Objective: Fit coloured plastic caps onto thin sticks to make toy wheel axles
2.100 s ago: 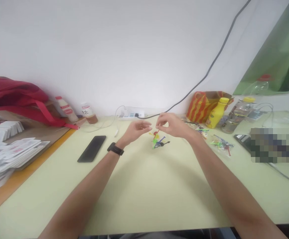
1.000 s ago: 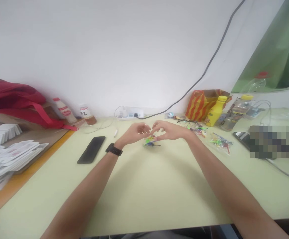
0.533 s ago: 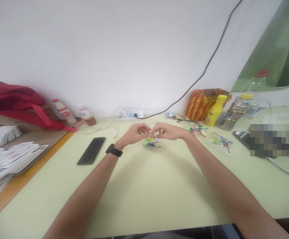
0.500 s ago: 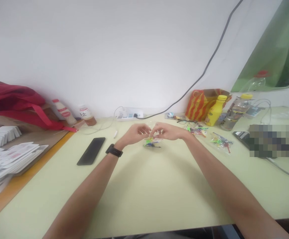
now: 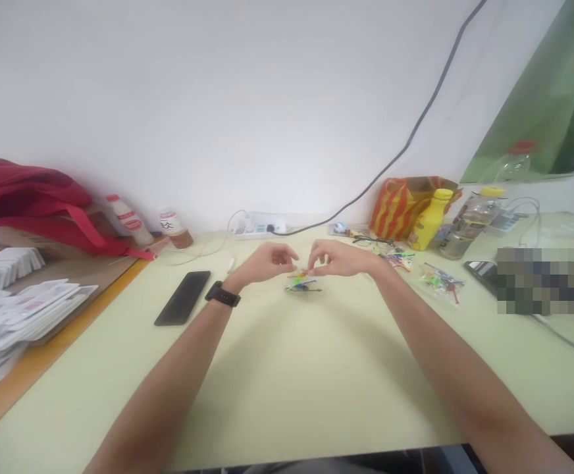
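A small heap of coloured plastic pieces [image 5: 297, 284], green, blue and dark, sits on the pale green table between my hands. My left hand [image 5: 267, 263], with a black watch [image 5: 223, 294] at its wrist, hovers just left of the heap. A gap shows between its thumb and curled forefinger, and I see nothing held there. On the other side, my right hand [image 5: 339, 258] has its thumb and forefinger pinched close together at the heap's upper edge. Something small and reddish is by those fingertips; its kind is too blurred to tell.
Clear packets of similar coloured pieces [image 5: 440, 282] lie to the right, near a yellow bottle [image 5: 431, 220] and a striped bag [image 5: 388, 207]. A black phone [image 5: 183, 298] is left of my wrist. Stacked white cards [image 5: 45, 309] fill the far left. A power strip [image 5: 260, 227] runs along the wall.
My hands have drawn slightly apart, widening the gap between their fingertips. The left thumb and forefinger have spread. The coloured heap has stayed in place.
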A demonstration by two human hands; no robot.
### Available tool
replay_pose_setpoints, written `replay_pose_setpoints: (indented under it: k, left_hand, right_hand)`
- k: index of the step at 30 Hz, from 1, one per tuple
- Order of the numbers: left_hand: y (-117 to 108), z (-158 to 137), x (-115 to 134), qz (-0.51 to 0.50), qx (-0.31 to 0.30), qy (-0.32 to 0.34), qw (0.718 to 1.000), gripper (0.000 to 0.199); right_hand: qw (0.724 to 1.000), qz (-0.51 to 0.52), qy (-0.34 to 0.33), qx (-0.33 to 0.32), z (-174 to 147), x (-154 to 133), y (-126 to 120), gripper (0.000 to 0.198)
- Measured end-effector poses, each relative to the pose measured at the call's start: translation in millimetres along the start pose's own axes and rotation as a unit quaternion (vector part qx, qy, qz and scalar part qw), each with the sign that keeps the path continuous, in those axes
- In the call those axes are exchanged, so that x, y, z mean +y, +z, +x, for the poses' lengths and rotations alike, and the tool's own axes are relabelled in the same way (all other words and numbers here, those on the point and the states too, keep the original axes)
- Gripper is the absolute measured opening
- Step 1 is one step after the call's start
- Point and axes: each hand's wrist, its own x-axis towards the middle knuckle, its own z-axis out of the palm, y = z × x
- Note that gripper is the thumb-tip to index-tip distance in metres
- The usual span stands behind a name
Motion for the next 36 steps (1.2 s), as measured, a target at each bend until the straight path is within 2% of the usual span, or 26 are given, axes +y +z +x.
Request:
replay_pose_setpoints:
  k: [4, 9, 12, 15, 19, 22, 25, 27, 30, 32, 36]
  left_hand:
    - [-3.8, -1.0, 2.9, -0.022, 0.029, 0.003, 0.999, 0.031]
    - [-5.1, -1.5, 9.6, -0.124, 0.099, 0.021, 0.987, 0.032]
    - [-1.8, -1.4, 13.7, -0.186, 0.113, 0.029, 0.976, 0.031]
    - [3.3, -0.1, 15.0, -0.195, 0.109, 0.023, 0.974, 0.035]
    - [5.9, 1.9, 17.0, -0.186, 0.144, 0.039, 0.971, 0.028]
    - [3.4, 1.8, 21.3, -0.193, 0.18, 0.056, 0.963, 0.027]
    - [-0.7, 1.1, 24.2, -0.196, 0.197, 0.065, 0.958, 0.026]
    - [-3.2, 1.3, 23.8, -0.197, 0.207, 0.064, 0.956, 0.027]
    - [-5.9, 3.5, 21.2, -0.215, 0.235, 0.07, 0.945, 0.027]
    - [-7.7, 5.1, 19.8, -0.237, 0.256, 0.079, 0.934, 0.026]
    - [-13.8, 5.9, 19.3, -0.26, 0.281, 0.086, 0.92, 0.028]
  right_hand:
    - [0.997, 0.054, -0.002, 0.059, -5.5, -10.0, -11.7, 0.018]
    - [0.978, 0.141, -0.017, 0.155, -8.8, -17.5, -21.2, 0.02]
    - [0.957, 0.208, -0.045, 0.2, -8.7, -20.5, -20.8, 0.035]
    - [0.943, 0.248, -0.05, 0.218, -6.4, -21.9, -17.2, 0.055]
    - [0.923, 0.286, -0.027, 0.258, -2.1, -18.1, -12.8, 0.058]
    - [0.912, 0.33, -0.015, 0.244, -0.8, -14.7, -10.3, 0.062]
    - [0.917, 0.336, 0.028, 0.213, -0.6, -14.1, -8.3, 0.046]
    - [0.918, 0.327, 0.05, 0.218, -0.2, -13.1, -7.6, 0.036]
    - [0.911, 0.34, 0.044, 0.23, 1.4, -6.5, -5.0, 0.035]
    - [0.905, 0.376, 0.029, 0.194, 3.1, 0.9, 0.6, 0.04]
    - [0.907, 0.417, 0.028, 0.058, 8.6, 14.1, 21.4, 0.063]
